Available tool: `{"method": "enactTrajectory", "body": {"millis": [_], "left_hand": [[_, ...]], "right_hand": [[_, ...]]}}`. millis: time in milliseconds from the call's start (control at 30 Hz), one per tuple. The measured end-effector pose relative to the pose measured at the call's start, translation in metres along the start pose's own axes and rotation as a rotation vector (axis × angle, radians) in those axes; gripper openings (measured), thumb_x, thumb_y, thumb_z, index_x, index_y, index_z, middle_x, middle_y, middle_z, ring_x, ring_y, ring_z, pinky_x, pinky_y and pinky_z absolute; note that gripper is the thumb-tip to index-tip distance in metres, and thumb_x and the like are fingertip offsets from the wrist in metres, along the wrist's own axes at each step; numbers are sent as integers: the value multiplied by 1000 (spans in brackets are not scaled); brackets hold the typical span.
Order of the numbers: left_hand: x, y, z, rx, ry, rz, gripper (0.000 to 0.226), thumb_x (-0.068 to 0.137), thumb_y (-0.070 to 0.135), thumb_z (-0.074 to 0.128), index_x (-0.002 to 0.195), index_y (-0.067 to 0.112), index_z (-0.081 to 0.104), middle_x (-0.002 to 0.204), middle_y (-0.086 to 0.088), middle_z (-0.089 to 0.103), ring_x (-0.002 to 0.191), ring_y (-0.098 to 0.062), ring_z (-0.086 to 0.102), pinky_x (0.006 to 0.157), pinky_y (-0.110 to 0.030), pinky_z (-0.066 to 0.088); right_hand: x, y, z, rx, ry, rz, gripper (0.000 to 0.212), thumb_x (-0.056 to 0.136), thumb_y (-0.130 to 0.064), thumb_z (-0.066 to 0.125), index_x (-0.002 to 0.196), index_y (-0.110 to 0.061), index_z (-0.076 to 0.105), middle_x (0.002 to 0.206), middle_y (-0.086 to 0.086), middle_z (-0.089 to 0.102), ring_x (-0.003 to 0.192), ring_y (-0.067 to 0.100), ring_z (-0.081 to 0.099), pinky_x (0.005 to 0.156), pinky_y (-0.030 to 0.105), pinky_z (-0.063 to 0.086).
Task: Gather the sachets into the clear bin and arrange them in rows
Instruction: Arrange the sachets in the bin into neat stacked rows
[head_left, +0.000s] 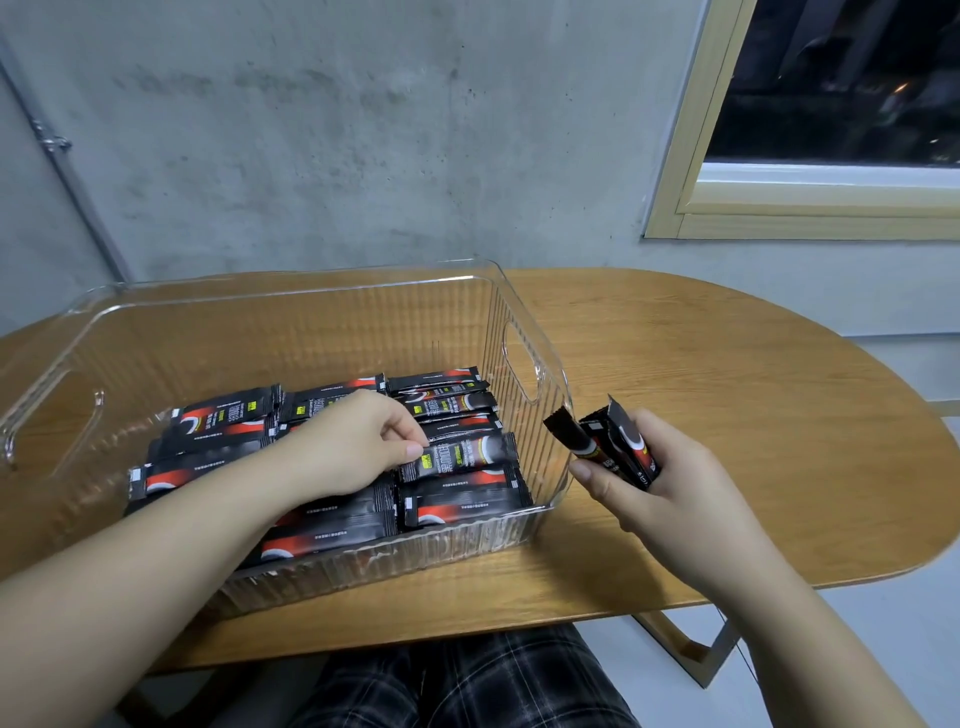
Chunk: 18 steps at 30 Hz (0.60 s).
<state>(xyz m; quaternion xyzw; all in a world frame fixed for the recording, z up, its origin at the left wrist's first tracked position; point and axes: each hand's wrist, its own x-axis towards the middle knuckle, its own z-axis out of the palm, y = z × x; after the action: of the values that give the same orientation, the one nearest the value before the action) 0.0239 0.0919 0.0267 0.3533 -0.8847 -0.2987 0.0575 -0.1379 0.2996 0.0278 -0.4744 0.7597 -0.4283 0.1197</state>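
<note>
Left hand (345, 441) is inside the clear bin (524, 332), fingers pinching the end of one sachet (457, 456) on the right-hand row. Right hand (670, 483) curls round three sachets (613, 447) just off the bin's right wall, over the counter (727, 374). Binned sachets overlap in rows; exact count unclear.

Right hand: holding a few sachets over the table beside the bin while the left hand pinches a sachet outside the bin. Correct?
One thing is off. The left hand pinches its sachet inside the bin, on top of the rows there, not outside it. The rest stands: the right hand holds a few sachets over the table beside the bin. The head view shows it.
</note>
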Motion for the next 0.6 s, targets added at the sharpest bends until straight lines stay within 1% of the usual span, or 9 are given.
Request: {"method": "enactTrajectory", "body": {"millis": [67, 133, 167, 233, 267, 333, 433, 533, 600], "left_hand": [[0, 0, 2, 64, -29, 12, 15, 89, 23, 64, 76, 32, 64, 73, 13, 62, 64, -1, 54, 60, -17, 41], [0, 2, 6, 156, -30, 39, 9, 89, 25, 63, 82, 30, 67, 79, 16, 62, 72, -1, 55, 65, -18, 40], [0, 3, 7, 223, -18, 62, 7, 90, 27, 63, 89, 28, 69, 85, 16, 60, 79, -3, 55, 71, -19, 40], [1, 2, 9, 341, 9, 129, 14, 90, 30, 61, 101, 26, 69, 97, 11, 56, 95, -8, 53, 84, -23, 40], [2, 2, 10, 365, 8, 164, 17, 90, 32, 61, 105, 27, 68, 101, 10, 54, 100, -10, 52, 88, -25, 40], [1, 4, 10, 382, -22, 226, 20, 90, 34, 60, 109, 28, 67, 103, 11, 54, 100, -8, 50, 89, -24, 39], [3, 4, 14, 424, -67, 264, 22, 90, 35, 60, 110, 29, 67, 102, 14, 57, 97, -5, 50, 87, -21, 39], [3, 4, 14, 444, -72, 277, 22, 90, 37, 61, 108, 28, 68, 95, 17, 56, 92, -3, 49, 84, -20, 40], [2, 5, 11, 429, -39, 291, 20, 90, 37, 59, 106, 28, 69, 96, 17, 59, 90, -1, 49, 86, -20, 41]], "right_hand": [[0, 0, 0, -10, -8, -3, 16, 78, -42, 68, 81, -33, 54, 62, -6, 56, 56, 14, 53, 56, 30, 42], [0, -1, 1, -15, -15, -6, 16, 78, -42, 68, 81, -34, 54, 64, -11, 58, 54, 8, 51, 55, 28, 41], [0, -1, 1, -19, -15, -7, 16, 78, -41, 68, 81, -34, 54, 65, -10, 59, 55, 9, 52, 56, 28, 41], [-1, -2, 0, -28, -9, -14, 17, 77, -43, 68, 81, -34, 54, 64, -3, 58, 57, 13, 54, 57, 31, 42], [-1, -2, 0, -32, -7, -17, 17, 77, -45, 67, 81, -35, 54, 64, -1, 58, 58, 15, 54, 57, 33, 43], [-1, -1, 0, -42, -6, -22, 17, 76, -48, 65, 82, -37, 54, 66, -1, 59, 59, 17, 55, 57, 35, 44], [-1, 0, 0, -45, -13, -37, 16, 77, -47, 66, 80, -39, 52, 70, -9, 59, 58, 14, 54, 56, 31, 42], [-2, 0, 1, -45, -40, -59, 17, 75, -52, 64, 76, -44, 49, 62, -9, 53, 56, 16, 51, 53, 28, 38], [-3, 1, 1, -44, -64, -68, 19, 75, -51, 63, 74, -41, 47, 58, -8, 47, 52, 14, 46, 51, 26, 34]]}}
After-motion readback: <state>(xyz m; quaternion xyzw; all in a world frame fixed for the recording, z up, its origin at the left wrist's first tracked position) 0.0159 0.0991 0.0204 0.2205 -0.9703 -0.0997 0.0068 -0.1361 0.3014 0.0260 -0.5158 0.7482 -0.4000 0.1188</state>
